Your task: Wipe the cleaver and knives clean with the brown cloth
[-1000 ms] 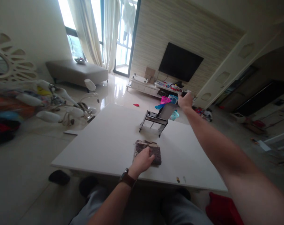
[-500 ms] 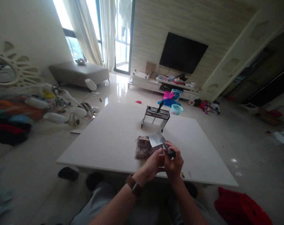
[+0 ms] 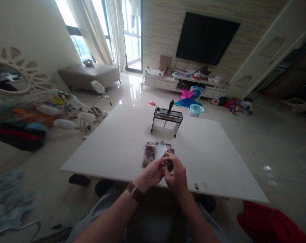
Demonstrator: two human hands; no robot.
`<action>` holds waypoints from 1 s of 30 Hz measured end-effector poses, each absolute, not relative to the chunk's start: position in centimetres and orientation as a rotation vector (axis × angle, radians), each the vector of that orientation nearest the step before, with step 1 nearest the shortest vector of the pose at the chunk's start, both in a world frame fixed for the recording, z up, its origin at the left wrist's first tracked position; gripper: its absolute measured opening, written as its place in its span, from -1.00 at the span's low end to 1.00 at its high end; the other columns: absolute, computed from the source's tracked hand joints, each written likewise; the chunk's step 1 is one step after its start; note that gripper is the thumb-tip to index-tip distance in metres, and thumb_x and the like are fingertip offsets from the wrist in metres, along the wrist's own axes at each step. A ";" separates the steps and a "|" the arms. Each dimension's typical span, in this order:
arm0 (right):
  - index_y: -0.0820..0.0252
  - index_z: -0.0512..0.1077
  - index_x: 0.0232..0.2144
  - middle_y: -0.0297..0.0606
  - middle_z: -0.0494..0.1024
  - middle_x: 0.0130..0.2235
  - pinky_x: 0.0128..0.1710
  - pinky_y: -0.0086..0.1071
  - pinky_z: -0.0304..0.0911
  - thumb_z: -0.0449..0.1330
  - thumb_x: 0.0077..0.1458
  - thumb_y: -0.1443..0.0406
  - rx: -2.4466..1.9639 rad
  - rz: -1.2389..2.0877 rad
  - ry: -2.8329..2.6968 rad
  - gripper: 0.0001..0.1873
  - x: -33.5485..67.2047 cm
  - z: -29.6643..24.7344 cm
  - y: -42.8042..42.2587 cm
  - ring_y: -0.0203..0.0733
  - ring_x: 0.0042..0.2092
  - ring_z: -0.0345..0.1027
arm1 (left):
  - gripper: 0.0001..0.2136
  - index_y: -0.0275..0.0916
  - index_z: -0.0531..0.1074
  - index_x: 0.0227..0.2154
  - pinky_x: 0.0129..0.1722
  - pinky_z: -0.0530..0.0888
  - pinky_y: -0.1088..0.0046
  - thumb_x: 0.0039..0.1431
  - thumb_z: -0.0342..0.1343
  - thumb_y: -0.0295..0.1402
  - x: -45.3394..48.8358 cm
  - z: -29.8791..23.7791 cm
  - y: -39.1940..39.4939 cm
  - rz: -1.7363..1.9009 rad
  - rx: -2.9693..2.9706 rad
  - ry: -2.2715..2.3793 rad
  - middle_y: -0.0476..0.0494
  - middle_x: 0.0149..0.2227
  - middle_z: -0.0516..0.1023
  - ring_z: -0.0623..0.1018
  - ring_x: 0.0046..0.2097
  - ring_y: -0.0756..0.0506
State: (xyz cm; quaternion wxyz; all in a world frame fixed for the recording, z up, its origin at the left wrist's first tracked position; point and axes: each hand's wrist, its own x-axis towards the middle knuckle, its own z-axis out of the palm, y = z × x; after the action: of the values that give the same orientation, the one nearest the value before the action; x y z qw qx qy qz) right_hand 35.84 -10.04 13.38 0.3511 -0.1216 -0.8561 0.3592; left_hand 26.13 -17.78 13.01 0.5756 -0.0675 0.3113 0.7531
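In my right hand (image 3: 177, 172) is a cleaver (image 3: 160, 149) with a broad shiny blade and a dark handle, the fingers wrapped round the handle. My left hand (image 3: 153, 172), with a brown-strapped watch on its wrist, meets the right at the handle, its fingers curled in against it; their tips are partly hidden. The blade points away from me above a folded, brown patterned fuzzy cloth (image 3: 149, 156) on the white table (image 3: 104, 148). Beyond the cloth stands a knife block (image 3: 167, 116) with a black top and clear sides; a black-handled knife (image 3: 171, 105) sticks up from it.
Near the table's front edge lie a small yellow-and-black item (image 3: 196, 186) and a small greyish item (image 3: 205, 186). A red object (image 3: 271, 221) is on the floor at right. Baskets (image 3: 195, 109) stand behind the table, and a white-shaded lamp fixture (image 3: 86, 116) lies at left.
The cleaver has turned so its blade points more straight away from me. Both hands have come slightly left and closer together at the handle. The view has shifted too.
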 end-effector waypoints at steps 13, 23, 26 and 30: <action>0.23 0.51 -0.39 -0.19 0.61 -0.37 -0.31 -0.28 0.39 0.32 -0.09 -0.06 -0.982 1.965 -1.663 -0.54 35.2 9.7 -8.3 -0.06 -0.29 0.49 | -0.67 -0.40 0.61 -0.26 -0.43 0.37 0.52 0.11 0.27 -0.17 26.1 10.0 -17.8 1.506 0.740 1.330 -0.09 -0.48 0.51 0.43 -0.44 0.01; 0.16 0.42 -0.27 -0.22 0.58 -0.33 -0.59 -0.42 0.30 0.22 0.04 0.01 -1.124 1.736 -1.656 -0.64 35.8 10.5 -7.7 -0.13 -0.40 0.51 | -0.69 -0.32 0.54 -0.37 -0.32 0.42 0.38 0.20 0.06 -0.15 23.7 10.2 -19.0 1.220 0.792 1.655 -0.21 -0.39 0.59 0.55 -0.34 -0.14; 0.17 0.39 -0.30 -0.35 0.47 -0.53 -0.69 -0.47 0.14 0.12 0.14 0.05 -1.138 1.629 -1.827 -0.70 36.2 10.6 -7.2 -0.30 -0.64 0.30 | -0.73 -0.25 0.44 -0.28 -0.18 0.39 0.34 -0.05 0.29 -0.28 21.8 7.8 -19.8 1.365 0.465 2.077 -0.22 -0.28 0.57 0.55 -0.15 -0.24; 0.17 0.36 -0.31 -0.30 0.56 -0.42 -0.70 -0.49 0.10 0.08 0.18 0.07 -1.096 1.636 -1.894 -0.72 36.7 10.4 -6.7 -0.40 -0.68 0.21 | -0.52 -0.19 0.30 -0.30 0.02 0.30 0.30 -0.29 0.43 -0.37 20.3 3.8 -20.9 1.548 0.019 2.076 -0.38 -0.03 0.48 0.33 0.23 -0.41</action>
State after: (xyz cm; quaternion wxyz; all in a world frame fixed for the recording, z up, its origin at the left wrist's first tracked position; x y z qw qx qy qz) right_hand 36.73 -6.69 10.43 0.2033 -0.3926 -0.6789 0.5862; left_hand 20.25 -20.91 3.83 0.2723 0.0070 0.7714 0.5752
